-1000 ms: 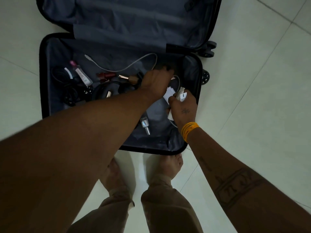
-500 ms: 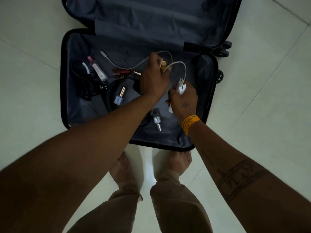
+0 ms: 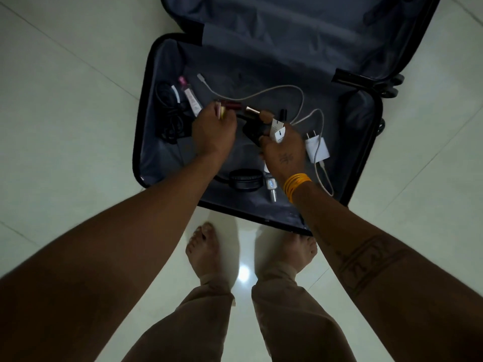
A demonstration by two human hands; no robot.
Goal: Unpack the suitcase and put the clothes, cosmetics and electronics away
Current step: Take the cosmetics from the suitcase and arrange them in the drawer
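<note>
Since half a second ago the left hand (image 3: 213, 130) has swung from the middle of the case to its left part, and the white charger (image 3: 317, 145), hidden before, now lies bare beside the right hand (image 3: 283, 150). There is only the head view, looking straight down on the open suitcase (image 3: 142, 121) on the tiled floor (image 3: 65, 121), with the person's bare feet just at its near edge. The left grip is clenched round a small gold-and-pink cosmetic (image 3: 220, 112) and reaches toward the dark red lipstick (image 3: 231, 105) lying just beyond the fingertips. The right grip is grasping a small white box (image 3: 277, 130); a rose-gold tube (image 3: 252, 110) sits just off its fingertips, but whether they touch it I cannot tell. Left in the case are a black cord bundle (image 3: 170, 118), a clear tube with a pink cap (image 3: 190, 96), a white cable (image 3: 261, 94) running round to the charger, black headphones (image 3: 245, 180) and a small bottle (image 3: 270, 184) near the front wall. No clothes show in the case, so I judge this to be the cosmetics stage, with the electronics untouched. The risk lies in both hands being already loaded: taking the lipstick with a full left hand could let the gold piece slip, and a drop on the tiles might crack it. The cable loop lies near the right wrist, and could snag and drag the charger as the hand lifts.
</note>
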